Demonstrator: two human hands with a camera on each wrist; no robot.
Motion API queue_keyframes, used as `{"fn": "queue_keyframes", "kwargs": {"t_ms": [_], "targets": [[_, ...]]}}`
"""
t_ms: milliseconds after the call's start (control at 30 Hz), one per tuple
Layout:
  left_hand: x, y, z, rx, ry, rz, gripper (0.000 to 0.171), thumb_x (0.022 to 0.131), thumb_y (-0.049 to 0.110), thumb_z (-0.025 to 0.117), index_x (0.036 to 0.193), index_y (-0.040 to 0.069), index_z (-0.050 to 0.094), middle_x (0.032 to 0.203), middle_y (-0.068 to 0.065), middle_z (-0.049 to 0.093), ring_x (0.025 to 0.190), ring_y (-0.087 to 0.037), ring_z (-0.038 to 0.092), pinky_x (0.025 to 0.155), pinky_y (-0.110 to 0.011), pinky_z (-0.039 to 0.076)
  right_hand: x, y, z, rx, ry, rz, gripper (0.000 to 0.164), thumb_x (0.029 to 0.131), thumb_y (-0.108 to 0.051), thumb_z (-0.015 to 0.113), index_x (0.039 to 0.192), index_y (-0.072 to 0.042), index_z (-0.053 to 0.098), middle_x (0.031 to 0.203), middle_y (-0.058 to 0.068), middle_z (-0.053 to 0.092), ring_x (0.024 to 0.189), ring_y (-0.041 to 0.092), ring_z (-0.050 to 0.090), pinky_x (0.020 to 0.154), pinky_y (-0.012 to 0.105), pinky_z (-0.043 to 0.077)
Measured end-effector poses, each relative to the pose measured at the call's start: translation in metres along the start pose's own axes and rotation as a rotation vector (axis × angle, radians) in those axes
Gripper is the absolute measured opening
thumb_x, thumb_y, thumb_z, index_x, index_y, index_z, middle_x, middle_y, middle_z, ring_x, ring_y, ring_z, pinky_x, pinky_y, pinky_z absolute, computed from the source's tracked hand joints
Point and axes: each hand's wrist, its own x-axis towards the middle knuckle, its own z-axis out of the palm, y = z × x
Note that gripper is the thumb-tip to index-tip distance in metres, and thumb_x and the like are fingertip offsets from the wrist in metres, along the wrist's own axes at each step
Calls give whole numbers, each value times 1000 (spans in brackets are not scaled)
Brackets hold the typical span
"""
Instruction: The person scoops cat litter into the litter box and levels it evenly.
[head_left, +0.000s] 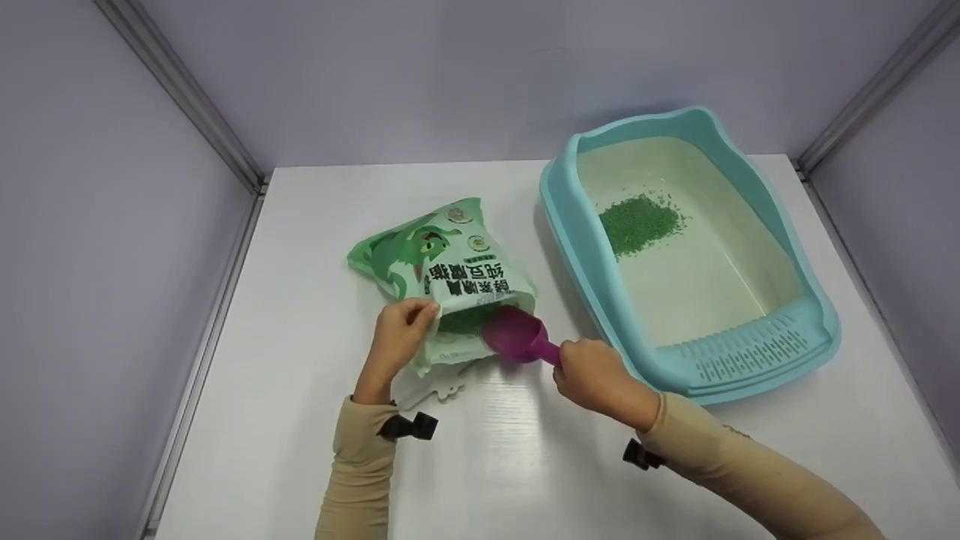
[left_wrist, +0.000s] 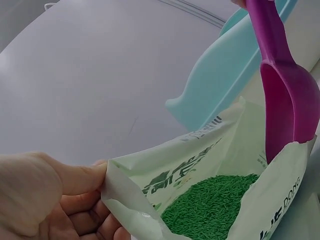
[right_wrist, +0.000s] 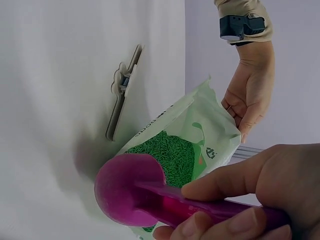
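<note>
A light green bag of cat litter [head_left: 465,262] lies on the table, its mouth toward me and green pellets [left_wrist: 210,205] inside. My left hand [head_left: 397,334] pinches the left edge of that mouth between thumb and fingers. With my right hand [head_left: 600,379] I grip the handle of a purple scoop [head_left: 516,334]. The scoop's bowl is at the right side of the bag's opening, its tip just at the rim in the left wrist view. No pellets show in the part of the bowl I can see. The right wrist view shows the bowl's rounded underside [right_wrist: 122,190].
A blue litter box [head_left: 589,247] with a pale floor stands on the right, close to my right hand. A patch of green pellets [head_left: 641,223] lies in it toward the left wall. A white clip [head_left: 435,390] rests on the table beside the bag, partly hidden.
</note>
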Motion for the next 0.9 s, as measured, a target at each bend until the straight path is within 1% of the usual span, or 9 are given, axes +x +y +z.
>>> {"fn": "queue_keyframes", "kwargs": {"t_ms": [167, 333, 467, 567, 667, 900], "targets": [[0, 0, 0, 1, 3, -6, 20, 94, 9, 61, 96, -8, 70, 79, -20, 65, 67, -8, 48, 64, -20, 41, 4, 0, 2, 9, -13, 5, 20, 78, -5, 64, 62, 3, 54, 55, 17, 54, 48, 29, 50, 45, 48, 44], [0, 1, -1, 6, 1, -21, 20, 94, 10, 61, 96, -8, 70, 79, -18, 65, 67, -8, 48, 64, -20, 41, 8, 0, 5, 3, -36, 21, 21, 79, -7, 65, 64, 2, 54, 57, 17, 56, 50, 30, 53, 47, 48, 45], [0, -1, -1, 32, -5, -8, 20, 94, 11, 60, 93, -7, 70, 75, -15, 63, 67, -9, 47, 63, -20, 40, 10, 0, 12, 16, -51, 27, 21, 82, -8, 65, 66, 2, 55, 59, 17, 57, 51, 30, 54, 46, 47, 45], [1, -1, 0, 51, -4, -1, 20, 94, 11, 60, 92, -7, 70, 75, -15, 62, 67, -10, 46, 63, -21, 39, 12, 0, 21, 36, -37, 28, 20, 82, -9, 66, 69, 2, 56, 60, 17, 59, 52, 30, 56, 46, 48, 46], [1, -1, 1, 48, -5, -4, 21, 94, 11, 61, 93, -7, 70, 77, -16, 64, 67, -9, 47, 63, -20, 40, 13, -1, 28, 54, -20, 39, 20, 82, -10, 67, 71, 2, 56, 61, 18, 59, 53, 30, 56, 47, 49, 47], [2, -3, 0, 39, 2, -2, 20, 94, 11, 61, 93, -7, 70, 78, -18, 64, 67, -8, 48, 64, -20, 41, 15, -5, 35, 44, 6, 24, 21, 81, -10, 68, 72, 3, 56, 61, 18, 59, 53, 33, 57, 47, 49, 47]]}}
